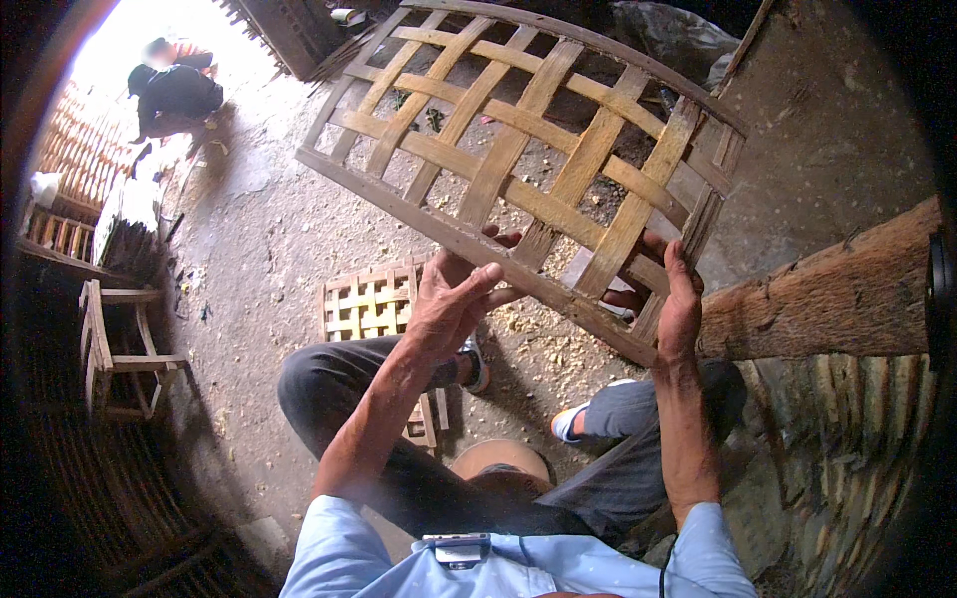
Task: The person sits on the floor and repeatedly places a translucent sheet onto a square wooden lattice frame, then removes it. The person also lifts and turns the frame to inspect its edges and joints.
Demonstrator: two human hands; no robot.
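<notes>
The woven panel (495, 181) — wide yellow slats crossed within a brown frame — is held up, tilted, above the floor (259, 249) and in front of the person's knees. The left hand (454, 299) has its grip closed on the near rail, thumb on the outer side and fingertips showing behind. The right hand (678, 304) has its grip closed round the near right corner, some fingers showing through the gaps. Below the left hand, a second panel (371, 299) lies on the floor by the left knee, and pale chips are scattered around. Between the legs is a round tan thing I cannot identify. A rough log (827, 289) slants in at right; a wooden stool (148, 363) stands at left — well beyond it, another person (177, 98) bends low.
</notes>
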